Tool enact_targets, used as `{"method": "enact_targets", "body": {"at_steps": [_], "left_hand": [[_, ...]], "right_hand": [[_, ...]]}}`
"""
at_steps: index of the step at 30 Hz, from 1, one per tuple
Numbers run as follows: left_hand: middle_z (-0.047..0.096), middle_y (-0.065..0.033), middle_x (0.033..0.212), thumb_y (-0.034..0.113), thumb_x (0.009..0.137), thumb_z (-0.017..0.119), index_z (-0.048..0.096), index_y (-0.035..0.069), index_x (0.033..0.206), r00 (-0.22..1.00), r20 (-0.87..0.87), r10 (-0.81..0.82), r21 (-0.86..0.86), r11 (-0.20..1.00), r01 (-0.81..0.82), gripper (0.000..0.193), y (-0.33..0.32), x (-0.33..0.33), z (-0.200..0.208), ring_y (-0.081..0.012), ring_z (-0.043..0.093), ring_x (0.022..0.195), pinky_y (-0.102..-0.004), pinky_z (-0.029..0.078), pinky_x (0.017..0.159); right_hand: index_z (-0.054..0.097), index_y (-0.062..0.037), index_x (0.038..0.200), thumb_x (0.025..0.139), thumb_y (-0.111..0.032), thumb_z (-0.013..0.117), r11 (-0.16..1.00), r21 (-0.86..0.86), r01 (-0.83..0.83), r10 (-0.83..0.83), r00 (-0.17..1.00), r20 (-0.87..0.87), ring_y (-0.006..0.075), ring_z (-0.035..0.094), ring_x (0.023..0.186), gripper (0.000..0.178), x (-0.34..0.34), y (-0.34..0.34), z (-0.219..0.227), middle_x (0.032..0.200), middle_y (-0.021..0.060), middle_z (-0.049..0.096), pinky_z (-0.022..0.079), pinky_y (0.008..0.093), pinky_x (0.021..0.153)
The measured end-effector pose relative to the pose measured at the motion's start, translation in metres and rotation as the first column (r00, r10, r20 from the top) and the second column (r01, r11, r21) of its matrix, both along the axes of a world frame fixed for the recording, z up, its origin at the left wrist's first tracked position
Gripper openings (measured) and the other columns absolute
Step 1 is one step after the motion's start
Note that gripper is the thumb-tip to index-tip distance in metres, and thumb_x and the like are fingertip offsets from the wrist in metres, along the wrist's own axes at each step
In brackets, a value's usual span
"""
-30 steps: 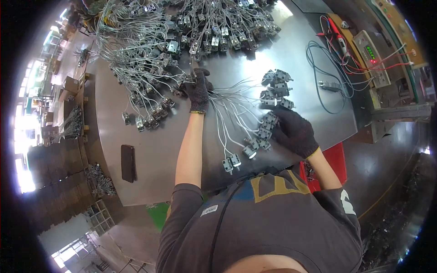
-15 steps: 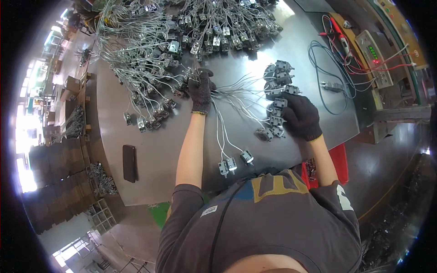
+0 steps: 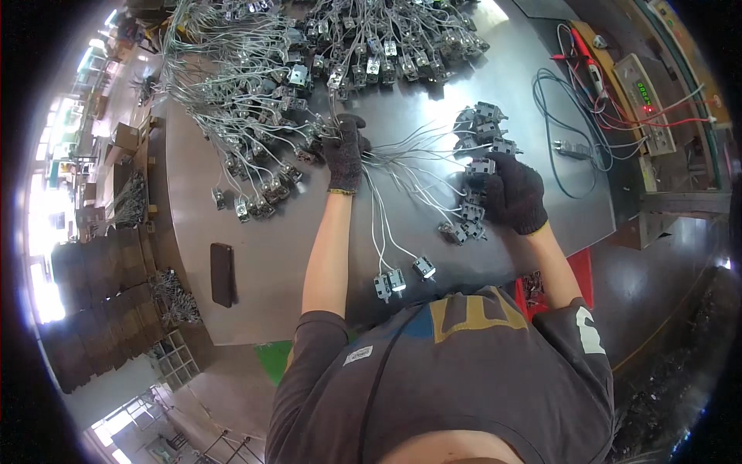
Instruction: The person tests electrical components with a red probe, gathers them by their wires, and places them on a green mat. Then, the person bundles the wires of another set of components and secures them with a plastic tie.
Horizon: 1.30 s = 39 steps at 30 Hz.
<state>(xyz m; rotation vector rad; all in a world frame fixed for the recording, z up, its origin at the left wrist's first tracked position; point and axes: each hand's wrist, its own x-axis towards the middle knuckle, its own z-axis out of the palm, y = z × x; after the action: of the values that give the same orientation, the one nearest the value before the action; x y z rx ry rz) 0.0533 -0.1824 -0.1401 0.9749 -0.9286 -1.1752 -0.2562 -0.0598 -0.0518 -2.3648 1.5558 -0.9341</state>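
My left hand (image 3: 345,158), in a dark knit glove, is closed round a bundle of thin white wires (image 3: 380,157) at the middle of the table. From it the wires fan out rightward to a cluster of small grey block-shaped parts (image 3: 487,110) with short shafts. My right hand (image 3: 516,192), gloved alike, has its fingers closed on one grey block-shaped part (image 3: 481,166) in that cluster. Several more grey parts (image 3: 461,230) lie just below it. Three wired parts (image 3: 389,284) rest apart, near the table's front edge.
A large heap of wired metal parts (image 3: 379,58) covers the back and left of the metal table (image 3: 286,271). A dark phone-like slab (image 3: 222,274) lies at left. At right are a coiled grey cable (image 3: 550,166), red probes (image 3: 591,66) and a meter with lit digits (image 3: 645,100).
My right hand's fingers have shifted among the grey parts and now grip one at the cluster's middle. My left hand keeps its hold on the wires. The whole view has shifted slightly.
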Motion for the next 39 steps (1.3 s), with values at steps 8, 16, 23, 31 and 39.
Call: {"method": "enact_targets", "body": {"at_steps": [8, 16, 23, 31, 39], "left_hand": [[0.034, 0.0052, 0.058, 0.045, 0.105, 0.058, 0.06, 0.006, 0.096, 1.0, 0.002, -0.031, 0.037, 0.999, 0.031, 0.041, 0.002, -0.006, 0.008, -0.0083, 0.031, 0.049, -0.0312, 0.035, 0.049], [0.033, 0.0054, 0.058, 0.043, 0.105, 0.058, 0.06, 0.005, 0.097, 0.996, -0.031, -0.085, 0.022, 0.996, 0.086, 0.039, 0.0, -0.003, 0.001, -0.0087, 0.03, 0.049, -0.0307, 0.032, 0.049], [0.033, 0.0052, 0.058, 0.041, 0.106, 0.058, 0.06, 0.005, 0.098, 0.995, -0.027, -0.1, 0.014, 0.995, 0.101, 0.037, 0.0, -0.001, 0.005, -0.0083, 0.03, 0.049, -0.0299, 0.031, 0.049], [0.034, 0.0045, 0.058, 0.043, 0.105, 0.058, 0.06, 0.004, 0.1, 0.997, -0.025, -0.069, -0.018, 0.997, 0.069, 0.039, -0.001, 0.0, -0.001, -0.0085, 0.032, 0.048, -0.0307, 0.032, 0.047], [0.036, 0.0057, 0.059, 0.045, 0.105, 0.057, 0.058, 0.007, 0.1, 0.993, -0.009, -0.115, -0.008, 0.993, 0.115, 0.039, -0.002, -0.002, 0.0, -0.0063, 0.03, 0.048, -0.0293, 0.033, 0.047]], "right_hand": [[0.062, -0.005, 0.12, 0.096, -0.021, 0.064, 0.974, 0.224, 0.033, -0.121, 0.912, 0.393, 0.0318, 0.07, 0.079, 0.029, 0.009, 0.03, -0.039, 0.104, 0.0161, 0.069, 0.057, 0.0394, 0.068], [0.06, -0.0159, 0.131, 0.093, -0.026, 0.066, 0.947, 0.255, 0.198, -0.18, 0.979, -0.092, 0.038, 0.067, 0.086, 0.04, -0.014, 0.052, -0.022, 0.107, 0.0153, 0.064, 0.056, 0.0443, 0.072], [0.072, -0.0046, 0.115, 0.092, -0.018, 0.071, 0.933, 0.3, 0.199, -0.234, 0.968, 0.087, 0.0283, 0.075, 0.087, 0.027, -0.041, 0.039, 0.04, 0.1, 0.0158, 0.075, 0.059, 0.0375, 0.077], [0.073, -0.015, 0.116, 0.092, -0.04, 0.067, 0.951, 0.298, 0.084, -0.011, 0.971, -0.239, 0.0329, 0.069, 0.079, 0.035, -0.026, 0.017, 0.001, 0.09, 0.0128, 0.072, 0.055, 0.042, 0.068], [0.07, -0.0021, 0.116, 0.083, -0.009, 0.076, 0.932, 0.358, 0.061, -0.201, 0.908, 0.368, 0.0099, 0.064, 0.075, 0.034, -0.043, 0.017, -0.019, 0.087, 0.0063, 0.072, 0.051, 0.0272, 0.067]]}}
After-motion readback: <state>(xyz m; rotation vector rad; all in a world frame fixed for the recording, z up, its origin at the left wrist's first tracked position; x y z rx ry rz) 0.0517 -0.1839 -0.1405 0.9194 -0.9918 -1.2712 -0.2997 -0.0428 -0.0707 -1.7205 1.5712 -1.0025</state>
